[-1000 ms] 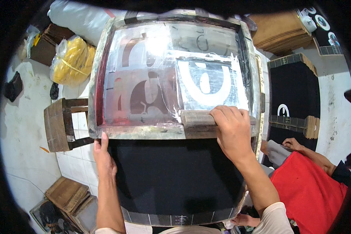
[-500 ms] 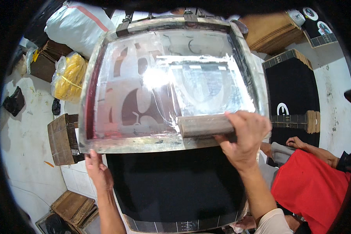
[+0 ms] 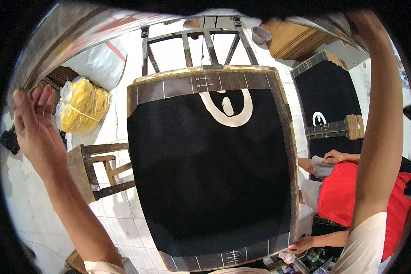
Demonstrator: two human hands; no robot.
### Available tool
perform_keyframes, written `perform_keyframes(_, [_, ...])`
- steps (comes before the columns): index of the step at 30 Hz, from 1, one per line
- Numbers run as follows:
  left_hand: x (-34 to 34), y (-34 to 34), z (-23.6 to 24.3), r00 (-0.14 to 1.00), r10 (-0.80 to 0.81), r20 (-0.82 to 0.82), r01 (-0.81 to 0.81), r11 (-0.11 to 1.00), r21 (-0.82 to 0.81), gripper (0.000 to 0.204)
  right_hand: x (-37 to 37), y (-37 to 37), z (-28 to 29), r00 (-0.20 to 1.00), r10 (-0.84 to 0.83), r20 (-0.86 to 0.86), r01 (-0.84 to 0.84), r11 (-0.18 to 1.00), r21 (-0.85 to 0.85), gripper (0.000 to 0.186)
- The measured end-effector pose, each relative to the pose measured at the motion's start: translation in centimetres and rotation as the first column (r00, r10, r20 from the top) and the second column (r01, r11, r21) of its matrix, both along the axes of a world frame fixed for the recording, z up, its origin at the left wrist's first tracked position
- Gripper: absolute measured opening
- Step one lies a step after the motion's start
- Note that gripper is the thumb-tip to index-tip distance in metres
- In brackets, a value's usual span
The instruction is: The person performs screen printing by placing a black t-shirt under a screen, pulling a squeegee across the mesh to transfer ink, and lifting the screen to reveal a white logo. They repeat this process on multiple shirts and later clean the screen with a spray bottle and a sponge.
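The screen frame (image 3: pixel 59 34) is raised along the upper edge, blurred and cut off. My left hand (image 3: pixel 39 123) is lifted at the upper left, fingers curled at the frame's edge. My right hand (image 3: pixel 363 25) reaches high at the upper right against the frame, its fingers hidden by the view's rim. Below, a board holds black fabric (image 3: pixel 208 169) with a white curved emblem (image 3: pixel 233 119) printed near its top, between dark taped strips with white marks. The squeegee cannot be made out.
A co-worker in red (image 3: pixel 333 187) is at right, hands near a second black printed board (image 3: pixel 324 86). A wooden stool (image 3: pixel 82 173) and yellow plastic-wrapped bundle (image 3: pixel 84 105) are at left. A metal stand (image 3: pixel 187 50) is behind; cardboard stacks (image 3: pixel 283 39) lie upper right.
Both my hands have risen high, lifting the screen off the board toward the top of view. The white print on the black fabric is now uncovered.
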State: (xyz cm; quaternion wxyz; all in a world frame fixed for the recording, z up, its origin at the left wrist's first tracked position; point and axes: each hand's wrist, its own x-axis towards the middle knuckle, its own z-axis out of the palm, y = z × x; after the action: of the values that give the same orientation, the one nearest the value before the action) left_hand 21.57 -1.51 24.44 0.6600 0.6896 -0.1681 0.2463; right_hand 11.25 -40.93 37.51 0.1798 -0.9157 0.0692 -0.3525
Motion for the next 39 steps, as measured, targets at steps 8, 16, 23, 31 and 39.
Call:
perform_keyframes(8, [-1.2,-2.7,1.1,0.988,-0.109,-0.107,0.091,0.983,-0.160,0.046,0.7,-2.9,0.7,0.989,0.127,-0.070,-0.128,0.992,-0.010,0.058])
perform_keyframes(16, [-6.1,-1.6,-1.1,0.968,-0.161,-0.194,0.131,0.979,-0.158,0.053,-3.0,-0.4,-1.6,0.987,0.159,-0.020,-0.158,0.986,0.045,0.048])
perform_keyframes(23, [-10.0,-2.6,-0.9,0.893,-0.172,-0.416,0.135,0.984,-0.118,0.065,-4.1,-2.2,-4.0,0.992,0.059,-0.109,-0.074,0.987,-0.145,0.047])
perform_keyframes(31, [-18.4,-4.5,-7.9,0.716,-0.435,-0.546,0.143,0.857,-0.495,0.053,-9.6,-2.2,-14.7,0.986,0.160,0.054,-0.138,0.946,-0.292,0.040])
perform_keyframes(39, [-21.2,-6.0,-21.4,0.490,-0.188,-0.851,-0.193,0.929,-0.316,0.039,-9.8,-4.5,-24.6,0.673,0.454,-0.584,-0.439,0.880,0.180,0.025])
